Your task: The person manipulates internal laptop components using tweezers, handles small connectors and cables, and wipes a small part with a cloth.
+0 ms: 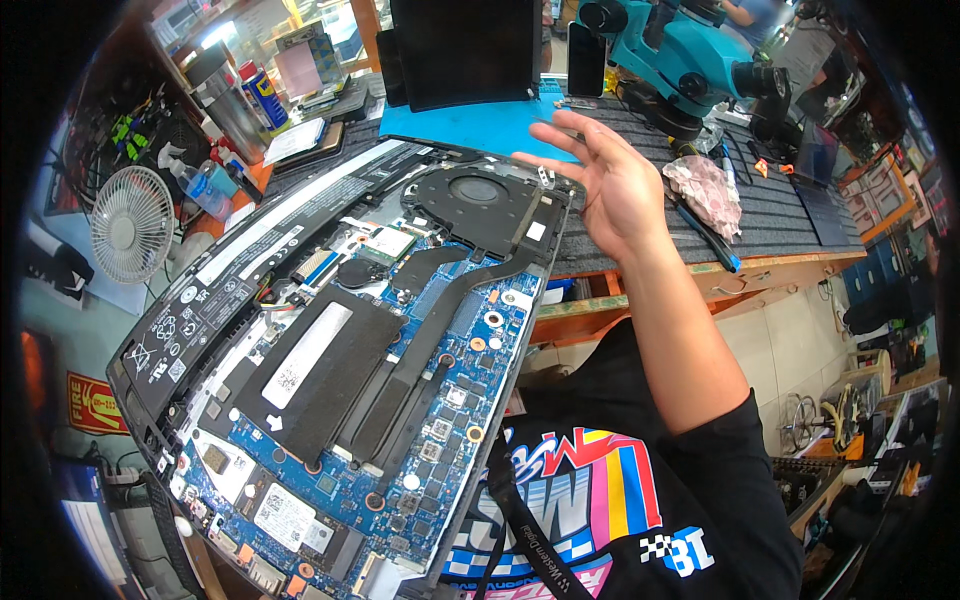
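Head view shows the right hand point(624, 188) loosely spread beside the laptop point(345, 365)

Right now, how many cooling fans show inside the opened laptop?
1: the round black cooling fan, at the far end of the laptop, just left of the right hand. Anything beneath the black covers would be hidden.

laptop base point(345, 365) cut off by lower edge; microscope point(705, 55) top cropped; left hand unseen

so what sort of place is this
Most likely an electronics repair workshop: a black laptop lies opened to its blue circuit board, and a teal binocular microscope and flat bright-blue mat are on the bench.
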